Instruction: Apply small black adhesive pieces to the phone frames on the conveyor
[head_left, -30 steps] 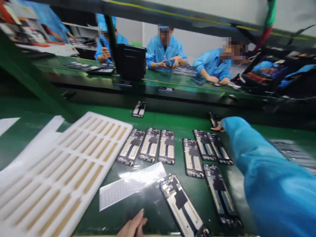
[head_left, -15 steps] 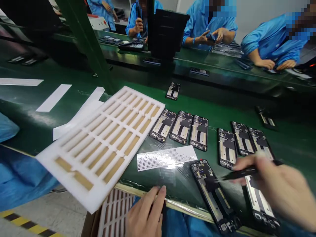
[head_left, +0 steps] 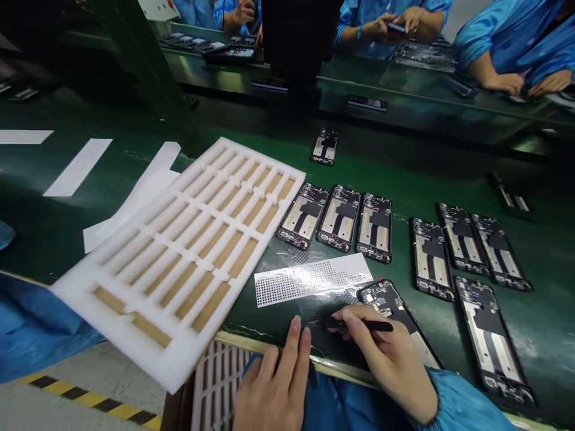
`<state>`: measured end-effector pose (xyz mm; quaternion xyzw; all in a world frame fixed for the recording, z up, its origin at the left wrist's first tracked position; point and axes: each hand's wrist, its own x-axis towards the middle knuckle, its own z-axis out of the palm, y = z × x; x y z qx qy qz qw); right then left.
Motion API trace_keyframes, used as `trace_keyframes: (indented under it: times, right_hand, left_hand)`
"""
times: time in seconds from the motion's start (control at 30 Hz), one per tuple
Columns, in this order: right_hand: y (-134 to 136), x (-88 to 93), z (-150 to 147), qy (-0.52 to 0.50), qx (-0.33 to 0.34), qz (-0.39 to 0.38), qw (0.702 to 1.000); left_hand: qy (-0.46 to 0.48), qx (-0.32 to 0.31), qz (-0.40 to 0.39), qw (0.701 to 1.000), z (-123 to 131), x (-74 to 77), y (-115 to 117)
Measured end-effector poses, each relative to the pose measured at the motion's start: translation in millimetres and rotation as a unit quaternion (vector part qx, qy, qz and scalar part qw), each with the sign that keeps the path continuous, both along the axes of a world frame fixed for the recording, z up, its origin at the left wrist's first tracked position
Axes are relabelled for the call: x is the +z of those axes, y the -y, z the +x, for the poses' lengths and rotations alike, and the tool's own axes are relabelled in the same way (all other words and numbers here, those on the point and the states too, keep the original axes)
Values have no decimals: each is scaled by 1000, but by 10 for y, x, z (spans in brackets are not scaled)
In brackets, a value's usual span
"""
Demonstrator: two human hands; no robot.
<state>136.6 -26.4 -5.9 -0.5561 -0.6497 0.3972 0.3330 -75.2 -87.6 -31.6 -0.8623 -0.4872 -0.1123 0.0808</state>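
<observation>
Right fingers (head_left: 348,317) pinch black tweezers (head_left: 371,325) just over a phone mid-frame (head_left: 389,301) — a slip could scratch its board; whether the left hand (head_left: 274,386) grips anything is unclear.

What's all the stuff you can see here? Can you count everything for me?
Black phone frames with pale panels: 10, black and pale, on the bench.
White foam tray with tan strips: 1, white, left on the bench.
Flat sheet printed with black dots: 1, white, beside the tray.
Flat white strips: 3, white, left of the tray.
Long green workbench: 1, green, under these.
Slotted white rack: 1, white, below the bench edge.
People in blue coats: 4, blue, far side.
Black tweezers: 1, black, in the right hand.
Left hand: 1, bare, at the bench edge.
Right hand: 1, bare, over a frame.
</observation>
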Motion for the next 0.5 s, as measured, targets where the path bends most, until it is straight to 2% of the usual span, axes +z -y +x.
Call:
trace_keyframes:
  times: [0.13,0.2,0.27,0.3,0.33,0.4,0.47,0.5]
  right_hand:
    - [6,-17,-50,-28,-8,-29,999]
    - [26,33,-56,-62,-32,-59,996]
    - [70,141,-73,-99,-94,-75,988]
    - [99,209,-88,-111,-138,-73,981]
    - [129,277,-107,-119,-183,-69,973]
    - [184,394,-152,-128,-250,-76,957]
    - [222,468,-198,-132,-279,-106,945]
    - [237,494,-219,-133,-282,-129,941]
  left_hand:
    - [3,-5,1,1000,26,-9,-3]
    - [16,8,-12,1000,57,10,-6]
    - [81,50,-38,995,105,45,-17]
    - [149,78,-61,984,135,69,-25]
    - [238,109,-95,960,168,97,-35]
    - [408,161,-192,878,244,169,-54]
    - [529,202,-316,761,330,255,-69]
    - [576,218,-386,687,375,301,-75]
